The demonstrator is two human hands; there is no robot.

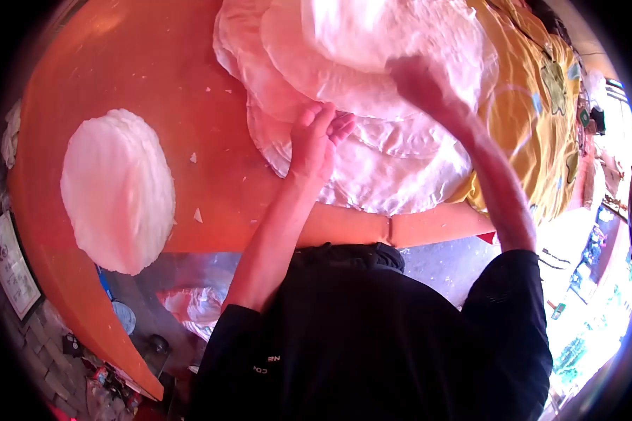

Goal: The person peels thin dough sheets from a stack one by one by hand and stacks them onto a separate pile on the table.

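Observation:
Thin white round sheets [400, 165] lie in overlapping layers at the upper middle of the orange table [218, 140]. My left hand [321, 137] is over their left part, palm turned up, with its loosely bent fingers apart and nothing visible between them. Farther right and higher, my right hand [420, 78] is over the upper layers; it is blurred and dark, so its fingers and anything in them cannot be made out. A separate pile of white round sheets [119, 189] lies at the left of the table.
Yellow patterned cloth [523, 133] lies under and beside the layers on the right. Small white scraps [198, 215] dot the table. Below its front edge, a crumpled whitish bundle [200, 306] is near the floor. A framed sheet [12, 265] is at the far left.

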